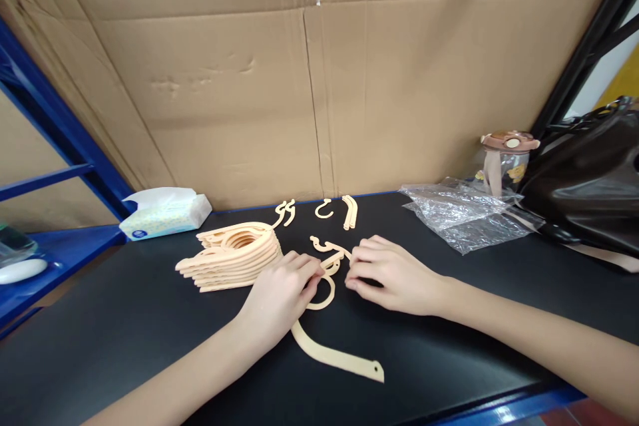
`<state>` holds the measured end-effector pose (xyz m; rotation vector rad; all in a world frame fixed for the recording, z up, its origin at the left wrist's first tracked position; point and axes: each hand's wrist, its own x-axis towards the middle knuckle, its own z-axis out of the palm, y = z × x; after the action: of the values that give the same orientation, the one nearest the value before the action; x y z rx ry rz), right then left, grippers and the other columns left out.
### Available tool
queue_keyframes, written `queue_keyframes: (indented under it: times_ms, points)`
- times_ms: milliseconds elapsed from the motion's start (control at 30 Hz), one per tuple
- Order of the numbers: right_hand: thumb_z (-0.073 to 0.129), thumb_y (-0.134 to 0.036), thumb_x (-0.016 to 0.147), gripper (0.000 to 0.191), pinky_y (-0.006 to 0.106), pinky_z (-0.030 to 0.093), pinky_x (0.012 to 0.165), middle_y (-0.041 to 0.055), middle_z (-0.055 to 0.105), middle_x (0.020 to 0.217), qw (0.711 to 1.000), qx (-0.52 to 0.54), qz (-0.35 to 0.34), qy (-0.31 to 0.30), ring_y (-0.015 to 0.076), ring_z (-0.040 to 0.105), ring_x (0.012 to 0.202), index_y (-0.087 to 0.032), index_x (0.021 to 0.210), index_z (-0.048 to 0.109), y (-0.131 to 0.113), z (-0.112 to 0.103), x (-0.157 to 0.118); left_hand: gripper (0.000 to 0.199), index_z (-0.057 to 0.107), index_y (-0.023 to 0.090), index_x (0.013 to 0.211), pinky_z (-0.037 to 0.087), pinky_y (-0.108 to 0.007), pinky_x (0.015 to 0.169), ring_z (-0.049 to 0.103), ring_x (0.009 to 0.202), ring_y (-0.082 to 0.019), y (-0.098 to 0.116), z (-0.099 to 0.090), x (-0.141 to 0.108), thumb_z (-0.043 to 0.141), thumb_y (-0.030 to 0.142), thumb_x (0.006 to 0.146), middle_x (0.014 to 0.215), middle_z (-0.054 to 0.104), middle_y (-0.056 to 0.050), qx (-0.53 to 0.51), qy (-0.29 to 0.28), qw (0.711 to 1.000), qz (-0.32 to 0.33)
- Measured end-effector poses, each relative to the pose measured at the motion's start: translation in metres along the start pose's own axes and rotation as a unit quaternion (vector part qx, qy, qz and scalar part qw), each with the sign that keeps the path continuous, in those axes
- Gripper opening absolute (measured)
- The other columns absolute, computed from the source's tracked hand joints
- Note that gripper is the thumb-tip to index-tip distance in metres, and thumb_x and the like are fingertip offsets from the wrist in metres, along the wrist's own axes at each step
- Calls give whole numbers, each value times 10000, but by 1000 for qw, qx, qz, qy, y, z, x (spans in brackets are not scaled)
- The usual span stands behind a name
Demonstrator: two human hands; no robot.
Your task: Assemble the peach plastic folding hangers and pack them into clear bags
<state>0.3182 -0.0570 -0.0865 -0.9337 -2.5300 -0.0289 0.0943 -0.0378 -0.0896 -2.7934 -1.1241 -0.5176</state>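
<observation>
My left hand (284,289) is closed, its fingertips pinching cream plastic hanger parts at the middle of the table. A round hook (327,298) shows beside its fingers, and a long curved hanger arm (339,356) runs out from under it towards the front right. My right hand (392,276) is closed on the end of a notched hanger arm (324,246), whose far end points to the back left. Its fingertips partly hide that end. Left of my left hand lies a stack of folded cream hangers (239,256).
Along the back lie two small notched pieces (285,213), a loose hook (324,210) and several curved arms (350,213). A tissue pack (167,213) stands back left. Clear plastic bags (462,213), a bottle (509,163) and a black bag (589,180) occupy the right; cardboard (224,100) rises behind.
</observation>
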Motion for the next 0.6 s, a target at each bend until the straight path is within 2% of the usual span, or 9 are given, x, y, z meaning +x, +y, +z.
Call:
queue_keyframes:
  times_ms: [133, 233, 400, 600]
  points:
    - [438, -239, 946, 234, 327, 394, 841, 35, 657, 1044, 999, -3, 31, 7, 163, 558, 899, -204, 976, 668, 10, 2, 1, 142, 616, 190, 899, 433, -291, 646, 573, 791, -187, 0, 0, -1, 491, 124, 893, 884, 665, -13, 17, -7, 1000, 8]
    - [437, -231, 947, 239, 341, 383, 896, 30, 664, 1079, 999, -15, 27, -5, 168, 571, 950, -208, 1039, 657, 13, 3, 0, 146, 617, 187, 907, 435, -292, 656, 572, 810, -189, 1, -1, -1, 485, 126, 899, 915, 665, -19, 26, -15, 999, 14]
    - [461, -251, 934, 230, 344, 385, 865, 53, 688, 937, 995, -81, 60, -23, 185, 591, 902, -181, 1052, 645, 12, 0, 1, 159, 626, 178, 914, 452, -299, 672, 579, 840, -194, 1, -2, -2, 480, 116, 896, 965, 667, -25, 45, -20, 999, 17]
    - [456, -218, 923, 222, 373, 327, 910, 51, 673, 719, 969, -220, 110, -18, 192, 587, 762, -151, 877, 663, 12, -5, 2, 199, 650, 164, 956, 479, -333, 733, 588, 882, -210, 3, -1, -1, 456, 166, 913, 1028, 670, -47, 71, 9, 997, 7]
